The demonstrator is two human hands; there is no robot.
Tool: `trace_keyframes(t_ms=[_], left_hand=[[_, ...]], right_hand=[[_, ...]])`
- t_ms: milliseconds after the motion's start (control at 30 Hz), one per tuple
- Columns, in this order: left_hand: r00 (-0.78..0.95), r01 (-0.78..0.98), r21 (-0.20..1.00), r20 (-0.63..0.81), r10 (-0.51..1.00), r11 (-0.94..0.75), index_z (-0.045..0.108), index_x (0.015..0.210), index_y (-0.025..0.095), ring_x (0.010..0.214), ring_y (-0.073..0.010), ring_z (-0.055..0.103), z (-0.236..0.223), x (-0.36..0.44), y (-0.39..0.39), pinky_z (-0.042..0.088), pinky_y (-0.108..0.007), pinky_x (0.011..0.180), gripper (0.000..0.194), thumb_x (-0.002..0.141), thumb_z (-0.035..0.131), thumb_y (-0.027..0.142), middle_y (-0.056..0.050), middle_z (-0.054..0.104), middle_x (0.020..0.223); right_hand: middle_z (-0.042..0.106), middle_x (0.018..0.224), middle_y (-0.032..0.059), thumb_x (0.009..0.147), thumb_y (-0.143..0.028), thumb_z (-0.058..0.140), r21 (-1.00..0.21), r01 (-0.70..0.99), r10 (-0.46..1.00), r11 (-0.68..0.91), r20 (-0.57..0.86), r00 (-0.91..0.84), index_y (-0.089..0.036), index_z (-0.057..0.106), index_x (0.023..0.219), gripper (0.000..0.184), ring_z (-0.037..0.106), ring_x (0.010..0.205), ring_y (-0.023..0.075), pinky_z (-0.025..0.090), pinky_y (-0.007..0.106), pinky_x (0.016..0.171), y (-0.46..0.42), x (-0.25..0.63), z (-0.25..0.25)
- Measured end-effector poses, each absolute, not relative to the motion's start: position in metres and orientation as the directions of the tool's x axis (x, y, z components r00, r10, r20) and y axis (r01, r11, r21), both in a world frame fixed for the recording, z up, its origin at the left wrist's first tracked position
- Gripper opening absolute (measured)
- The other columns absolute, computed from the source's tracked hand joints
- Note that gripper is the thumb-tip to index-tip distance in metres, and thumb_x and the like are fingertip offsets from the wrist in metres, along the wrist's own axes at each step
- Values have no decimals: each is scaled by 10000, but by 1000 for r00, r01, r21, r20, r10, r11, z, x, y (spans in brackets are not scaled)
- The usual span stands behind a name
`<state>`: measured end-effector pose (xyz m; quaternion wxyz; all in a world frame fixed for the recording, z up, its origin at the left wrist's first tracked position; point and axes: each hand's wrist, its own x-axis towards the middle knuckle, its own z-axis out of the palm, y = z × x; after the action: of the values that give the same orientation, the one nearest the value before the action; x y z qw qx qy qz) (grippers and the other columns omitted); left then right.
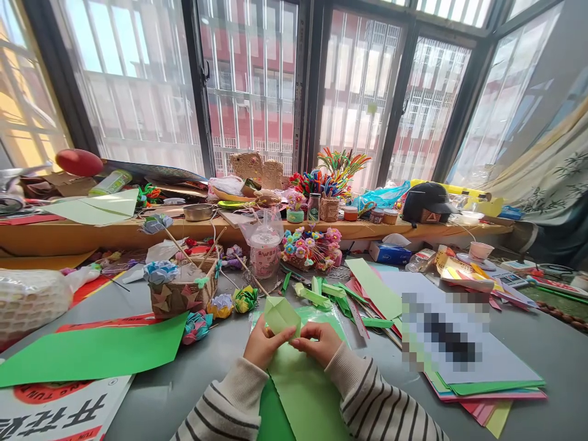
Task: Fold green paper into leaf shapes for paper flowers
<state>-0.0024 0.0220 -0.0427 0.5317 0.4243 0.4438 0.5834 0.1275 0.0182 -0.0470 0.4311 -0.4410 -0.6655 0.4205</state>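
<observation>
Facing windows [250,79] across a grey table [569,367], holding folded light-green paper [279,311] above a flat green sheet [307,392]. Pinching its lower left narrowly with the left hand [263,344] and its lower right corner with the right hand [319,344], probably stopping folds from springing open.

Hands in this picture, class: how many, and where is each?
2: the left hand holds the folded green paper from the left; the right hand is at its lower right edge. No others show.

Both hands [261,344]: holding folded pale-green paper [281,313] | beneath: green sheets [310,392] | right: paper stack [503,367]
</observation>
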Motion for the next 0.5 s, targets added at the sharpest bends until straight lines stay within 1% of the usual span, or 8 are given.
trace_keyframes(t_ms=[67,167,333,400,500], left_hand=[[-42,-233,970,53,998,-62,498,743,131,561,-182,587,-43,-1,22,445,-255,521,457,360,721,244,-19,637,583],[-73,-231,969,69,995,-84,500,754,133,579,-188,588,-43,-2,23,442,-259,527,469,356,722,245,-19,636,595],[-171,-318,947,-21,985,-35,494,762,141,554,-182,586,-43,-11,27,448,-274,508,481,357,724,262,-14,636,606],[-171,-341,940,-32,985,-29,495,735,138,540,-177,585,-42,-12,27,450,-271,501,458,360,724,263,-12,633,597],[-133,-297,955,-18,991,-22,488,751,137,535,-186,587,-41,-8,25,447,-264,484,480,350,726,246,-14,632,580]], right_hand=[[486,460,-29,562,-347,586,-957,196,956,216,166,-241,-159,582,496,199,423,422,70,360,186,417,18,126,-48],[491,438,-36,565,-360,580,-980,132,962,147,111,-249,-167,572,499,204,419,397,63,345,171,384,18,125,-50],[495,410,-39,532,-345,606,-989,130,969,64,30,-244,-159,593,522,186,412,371,54,346,166,368,18,130,-49],[500,422,-33,528,-348,608,-991,118,971,57,28,-237,-154,600,535,194,431,394,62,352,165,365,19,132,-48],[511,456,-27,523,-356,612,-991,89,971,99,76,-226,-152,606,557,206,443,425,69,365,165,369,20,132,-48]])
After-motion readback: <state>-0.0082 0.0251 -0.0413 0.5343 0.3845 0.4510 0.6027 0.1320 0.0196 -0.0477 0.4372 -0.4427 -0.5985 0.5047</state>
